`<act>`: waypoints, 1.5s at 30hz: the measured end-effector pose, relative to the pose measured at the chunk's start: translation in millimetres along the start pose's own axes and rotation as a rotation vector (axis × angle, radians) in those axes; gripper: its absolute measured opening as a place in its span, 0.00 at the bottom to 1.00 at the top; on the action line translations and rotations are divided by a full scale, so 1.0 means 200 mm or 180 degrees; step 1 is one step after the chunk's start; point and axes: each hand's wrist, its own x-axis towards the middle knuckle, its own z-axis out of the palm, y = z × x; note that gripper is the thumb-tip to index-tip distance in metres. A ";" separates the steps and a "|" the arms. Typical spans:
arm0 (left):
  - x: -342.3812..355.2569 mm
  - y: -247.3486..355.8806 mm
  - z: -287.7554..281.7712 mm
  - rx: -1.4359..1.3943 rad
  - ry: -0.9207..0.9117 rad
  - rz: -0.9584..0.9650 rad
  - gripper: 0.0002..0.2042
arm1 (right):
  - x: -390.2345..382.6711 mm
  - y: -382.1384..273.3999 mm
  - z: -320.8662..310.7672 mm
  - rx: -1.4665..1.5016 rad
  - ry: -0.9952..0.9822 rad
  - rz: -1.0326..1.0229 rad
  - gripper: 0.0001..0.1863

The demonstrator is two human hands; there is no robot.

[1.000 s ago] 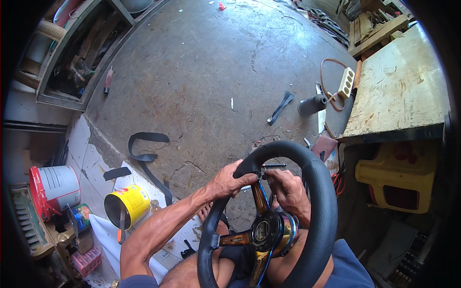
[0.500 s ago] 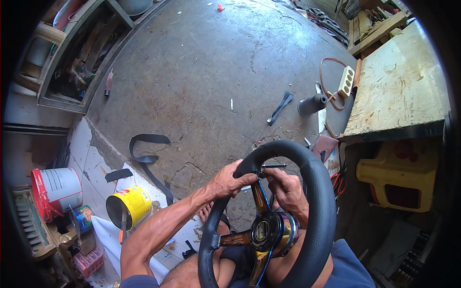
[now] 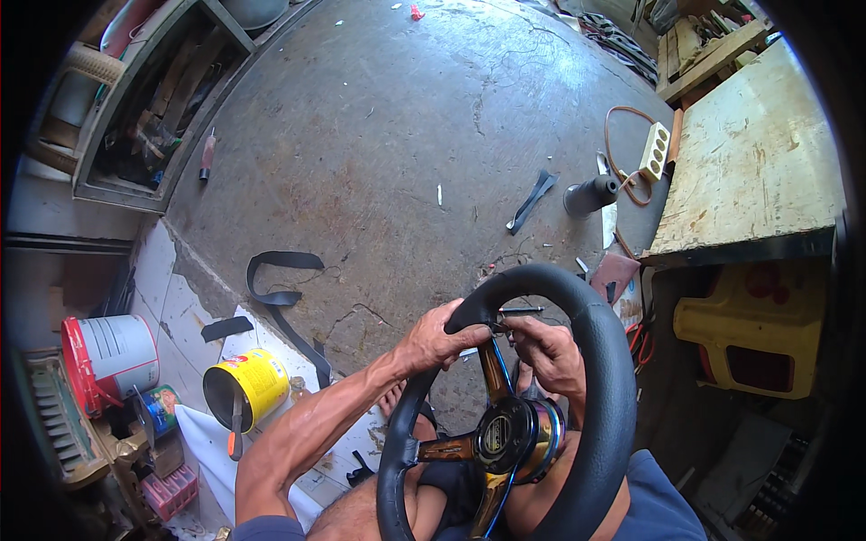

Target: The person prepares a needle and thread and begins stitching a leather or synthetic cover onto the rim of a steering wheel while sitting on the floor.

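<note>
A steering wheel (image 3: 606,388) with a black padded rim rests upright over my lap, its spokes and hub shiny gold and blue. My left hand (image 3: 435,337) is closed round the upper left of the rim, the thumb lying near the top of a spoke (image 3: 496,368). Inside the rim, my right hand (image 3: 550,353) has its fingers bent together in a pinch close to that spoke end. What they pinch is too small to make out. A slim dark rod (image 3: 521,311) shows just above the right fingers; whether it is held, I cannot tell.
Black strips (image 3: 284,261) lie on the floor, with another (image 3: 532,200) beside a dark bottle (image 3: 591,196). A power strip (image 3: 655,151) with its cord sits by a worn wooden table (image 3: 758,162). On the left stand a yellow can (image 3: 262,383) and a red-and-white bucket (image 3: 126,361).
The view has shifted slightly. My left hand keeps its hold on the rim, while the right fingers have turned a little at the same spot by the spoke.
</note>
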 end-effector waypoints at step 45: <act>0.01 0.04 -0.02 0.0021 -0.0149 -0.0155 0.31 | 0.07 -0.16 0.04 0.0331 0.0166 0.0604 0.09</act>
